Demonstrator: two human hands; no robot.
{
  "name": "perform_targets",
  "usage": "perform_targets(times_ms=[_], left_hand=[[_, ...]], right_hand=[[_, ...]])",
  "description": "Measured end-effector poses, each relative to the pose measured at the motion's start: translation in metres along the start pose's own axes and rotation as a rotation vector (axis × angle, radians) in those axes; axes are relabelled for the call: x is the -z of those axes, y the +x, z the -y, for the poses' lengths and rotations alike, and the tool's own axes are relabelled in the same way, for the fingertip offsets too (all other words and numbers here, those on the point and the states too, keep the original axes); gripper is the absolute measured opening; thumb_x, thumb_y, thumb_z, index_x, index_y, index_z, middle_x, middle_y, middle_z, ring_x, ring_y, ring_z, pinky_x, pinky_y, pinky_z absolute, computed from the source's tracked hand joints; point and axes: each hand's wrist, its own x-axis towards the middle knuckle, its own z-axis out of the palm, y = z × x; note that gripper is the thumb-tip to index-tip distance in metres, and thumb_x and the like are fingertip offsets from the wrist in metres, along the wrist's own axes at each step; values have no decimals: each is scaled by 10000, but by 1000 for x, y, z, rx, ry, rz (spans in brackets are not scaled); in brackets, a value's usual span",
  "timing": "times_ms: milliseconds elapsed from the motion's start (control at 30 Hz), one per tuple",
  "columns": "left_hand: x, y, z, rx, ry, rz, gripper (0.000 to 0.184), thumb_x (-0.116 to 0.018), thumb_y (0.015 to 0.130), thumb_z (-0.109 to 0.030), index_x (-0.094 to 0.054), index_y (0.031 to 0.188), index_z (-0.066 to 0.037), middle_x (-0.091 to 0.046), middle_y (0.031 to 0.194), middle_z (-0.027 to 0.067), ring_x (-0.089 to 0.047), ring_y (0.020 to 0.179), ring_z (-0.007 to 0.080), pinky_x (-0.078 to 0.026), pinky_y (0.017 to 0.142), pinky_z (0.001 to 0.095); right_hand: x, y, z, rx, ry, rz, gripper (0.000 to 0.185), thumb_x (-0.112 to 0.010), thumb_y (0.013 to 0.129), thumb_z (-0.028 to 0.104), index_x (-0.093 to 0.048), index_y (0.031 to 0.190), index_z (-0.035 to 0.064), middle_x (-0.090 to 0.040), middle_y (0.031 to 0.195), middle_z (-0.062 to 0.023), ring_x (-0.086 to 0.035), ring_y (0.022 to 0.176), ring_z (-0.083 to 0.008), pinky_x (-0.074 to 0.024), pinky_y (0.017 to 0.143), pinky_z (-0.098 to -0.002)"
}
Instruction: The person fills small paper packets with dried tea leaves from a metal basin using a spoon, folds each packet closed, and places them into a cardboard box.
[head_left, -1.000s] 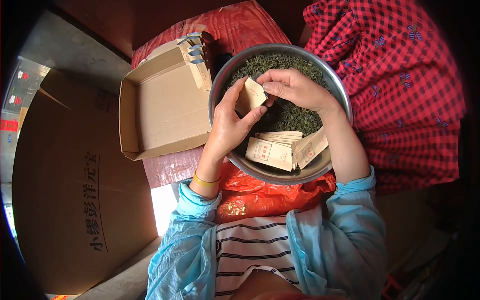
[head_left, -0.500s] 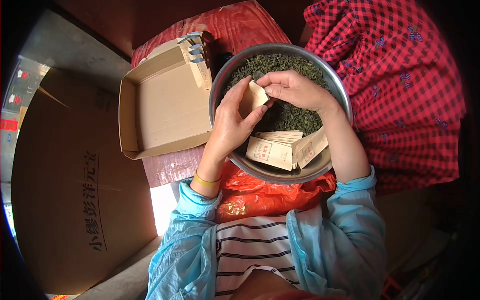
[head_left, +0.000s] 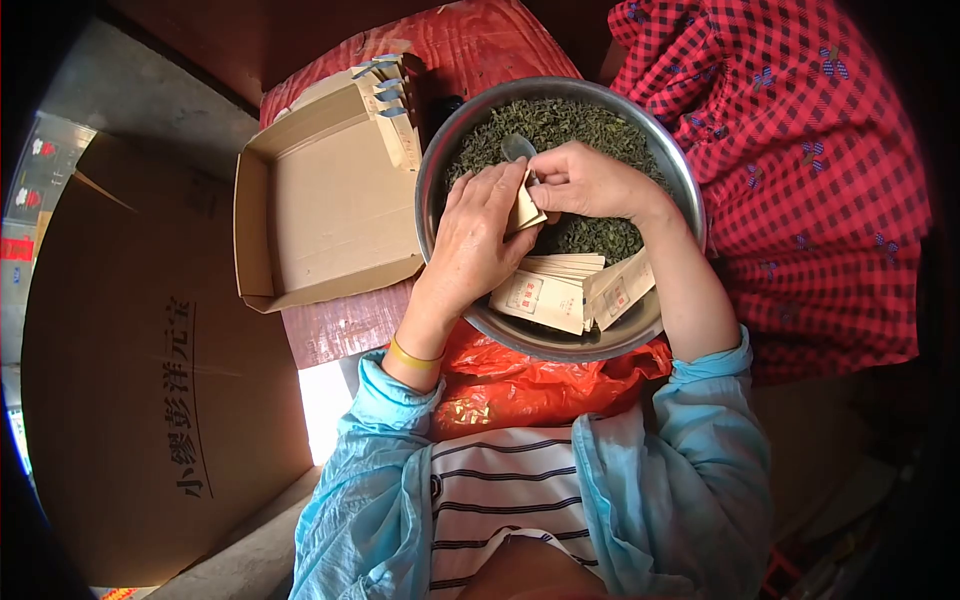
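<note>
Over a metal bowl (head_left: 429, 180) of dark green leaves (head_left: 600, 130), my left hand (head_left: 475, 235) is wrapped round a small tan paper packet (head_left: 526, 208). My right hand (head_left: 595, 183) is closed at the packet's right edge, its fingers pinched together. A rounded grey spoon end (head_left: 517, 147) shows just above the fingers of my right hand; its handle is mostly hidden by them. Several flat printed packets (head_left: 540, 300) lie fanned out in the lower part of the bowl, below both hands.
Left of the bowl stands an open cardboard tray (head_left: 340, 210), with several upright packets (head_left: 395, 120) at its upper right corner. A large cardboard box (head_left: 150, 370) is at the far left. Red plastic (head_left: 550, 390) lies below the bowl, checked red cloth (head_left: 800, 200) at the right.
My left hand has turned and closed further over the packet, hiding more of it. More of the spoon end now shows. The bowl sits slightly higher in view.
</note>
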Motion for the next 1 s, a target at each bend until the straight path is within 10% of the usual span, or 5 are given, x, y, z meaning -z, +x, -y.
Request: perform_targets(times_ms=[300,700,900,1000], left_hand=[[2,0,1,42,-111,-6,706,-834,732,-257,-547,1310,31,-644,1168,233,-603,1094,394,-425,1015,476],[3,-6,4,74,-101,-6,651,-832,764,-209,-568,1304,42,-663,1120,226,-630,1043,365,-482,931,431],[2,-3,9,307,-354,36,573,-810,834,-163,-573,1313,44,-698,1009,100,-636,898,134,-517,817,287],[5,-2,5,491,-601,25,540,-800,860,-169,-584,1311,37,-679,959,28,-588,888,73,-503,807,242]], right_hand=[[-8,7,-2,59,-169,-120,162,-617,802,95,-690,889,-21,-658,709,-63,-585,680,-92,-475,624,-291],[-17,-1,28,-146,-596,-224,411,-764,757,458,-700,835,60,-711,791,-79,-685,762,-233,-519,718,-365],[-1,0,14,49,-7,-270,298,-732,910,298,-676,839,14,-653,710,-1,-572,632,-49,-426,562,-203],[5,-4,19,-81,-548,-531,262,-754,869,313,-681,902,64,-664,706,-10,-632,649,-104,-490,596,-280]])
